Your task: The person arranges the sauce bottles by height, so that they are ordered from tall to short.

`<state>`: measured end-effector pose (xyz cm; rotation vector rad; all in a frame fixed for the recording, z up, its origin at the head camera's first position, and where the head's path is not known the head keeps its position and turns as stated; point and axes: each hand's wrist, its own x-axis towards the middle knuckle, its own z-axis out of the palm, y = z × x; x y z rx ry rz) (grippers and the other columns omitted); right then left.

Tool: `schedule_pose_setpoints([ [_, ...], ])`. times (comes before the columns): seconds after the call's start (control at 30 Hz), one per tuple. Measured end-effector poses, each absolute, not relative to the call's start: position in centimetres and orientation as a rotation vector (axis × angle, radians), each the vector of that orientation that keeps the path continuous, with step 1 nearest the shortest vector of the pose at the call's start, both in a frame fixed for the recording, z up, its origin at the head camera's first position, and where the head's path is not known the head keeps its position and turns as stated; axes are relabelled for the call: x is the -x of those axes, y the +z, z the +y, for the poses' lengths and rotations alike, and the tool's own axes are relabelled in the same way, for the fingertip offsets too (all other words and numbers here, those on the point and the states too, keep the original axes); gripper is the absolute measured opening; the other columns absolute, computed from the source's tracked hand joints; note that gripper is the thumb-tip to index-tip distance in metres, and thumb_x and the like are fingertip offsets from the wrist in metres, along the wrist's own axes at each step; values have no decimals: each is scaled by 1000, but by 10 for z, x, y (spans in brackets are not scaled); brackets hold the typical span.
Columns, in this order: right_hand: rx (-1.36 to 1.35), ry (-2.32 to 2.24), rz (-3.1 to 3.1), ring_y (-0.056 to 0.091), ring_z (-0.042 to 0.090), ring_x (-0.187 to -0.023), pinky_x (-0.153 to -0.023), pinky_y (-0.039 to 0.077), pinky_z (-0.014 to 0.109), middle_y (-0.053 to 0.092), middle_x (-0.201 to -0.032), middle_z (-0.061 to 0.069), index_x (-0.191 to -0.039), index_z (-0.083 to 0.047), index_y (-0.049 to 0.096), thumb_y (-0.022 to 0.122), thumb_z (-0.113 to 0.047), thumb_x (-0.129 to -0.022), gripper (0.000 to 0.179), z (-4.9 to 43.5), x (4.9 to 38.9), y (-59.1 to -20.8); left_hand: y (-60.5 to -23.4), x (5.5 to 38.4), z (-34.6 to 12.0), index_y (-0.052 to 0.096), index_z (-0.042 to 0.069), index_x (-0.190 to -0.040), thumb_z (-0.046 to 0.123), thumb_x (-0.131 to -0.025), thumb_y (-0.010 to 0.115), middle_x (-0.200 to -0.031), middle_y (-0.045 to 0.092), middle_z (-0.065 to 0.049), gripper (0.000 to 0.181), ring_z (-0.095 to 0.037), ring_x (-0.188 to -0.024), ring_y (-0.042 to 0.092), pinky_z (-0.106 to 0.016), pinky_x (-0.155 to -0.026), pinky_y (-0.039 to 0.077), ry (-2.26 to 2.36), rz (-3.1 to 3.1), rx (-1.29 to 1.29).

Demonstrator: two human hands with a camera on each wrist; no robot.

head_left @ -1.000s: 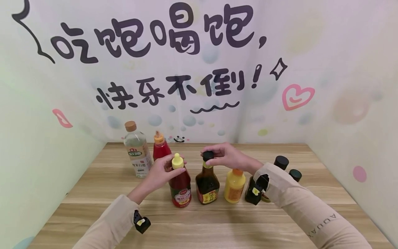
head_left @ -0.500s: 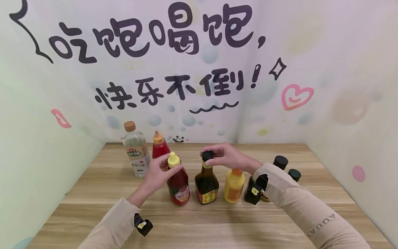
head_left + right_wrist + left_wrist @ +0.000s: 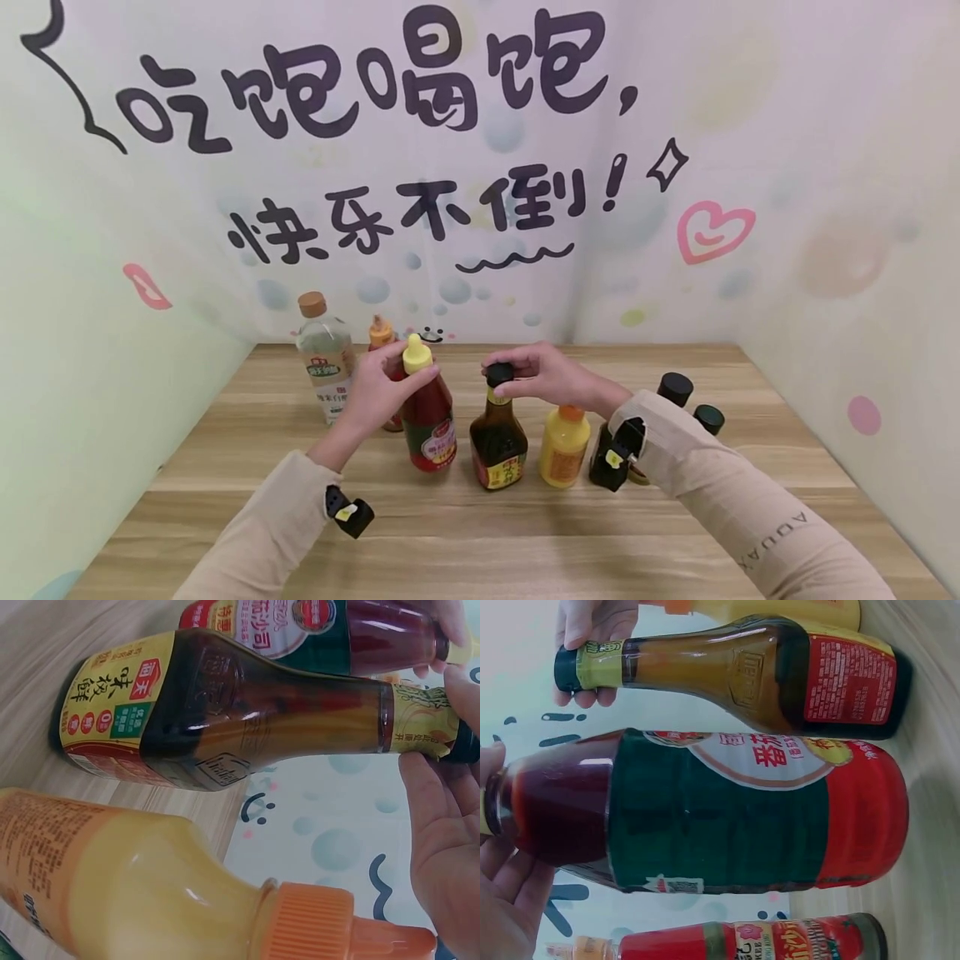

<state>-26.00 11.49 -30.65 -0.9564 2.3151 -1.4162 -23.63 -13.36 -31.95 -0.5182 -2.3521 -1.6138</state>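
One yellow-capped red bottle (image 3: pixel 429 421) is in the left hand (image 3: pixel 375 387), gripped near its top, though honestly I can't quite tell if its base touches the counter (image 3: pixel 480 546). The right hand (image 3: pixel 547 379) has its thumb and fingers round the top of an upright dark sauce bottle (image 3: pixel 498 437) just beside it, with a yellow bottle (image 3: pixel 565 448) on the other side.

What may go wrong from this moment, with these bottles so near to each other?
The left grip holds the yellow-capped red bottle only near its top, so it might slip.
The orange-capped red bottle appears close behind that grip in the head view; a backward move could knock it.
The right grip holds the dark sauce bottle next to the yellow bottle, which a careless move might tip.
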Motion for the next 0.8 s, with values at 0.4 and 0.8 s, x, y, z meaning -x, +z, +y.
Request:
schedule_pose_setpoints([
  [0.4, 968, -1407, 2325, 59, 18, -87, -77, 49, 31, 60, -107, 14, -117, -4, 57, 66, -13, -79, 39, 115, 262, -307, -317, 254, -125, 58, 4, -115, 28, -77, 69, -112, 59, -11, 46, -21, -95, 60, -36, -76, 50, -1537, -2437, 422],
  [0.8, 959, -1391, 2340, 60, 17, -88, -77, 49, 30, 60, -107, 11, -117, -5, 57, 67, -14, -79, 40, 115, 262, -306, -328, 277, -119, 58, 1, -112, 19, -77, 69, -107, 62, -13, 41, -22, -96, 59, -36, -79, 49, -1595, -2411, 408],
])
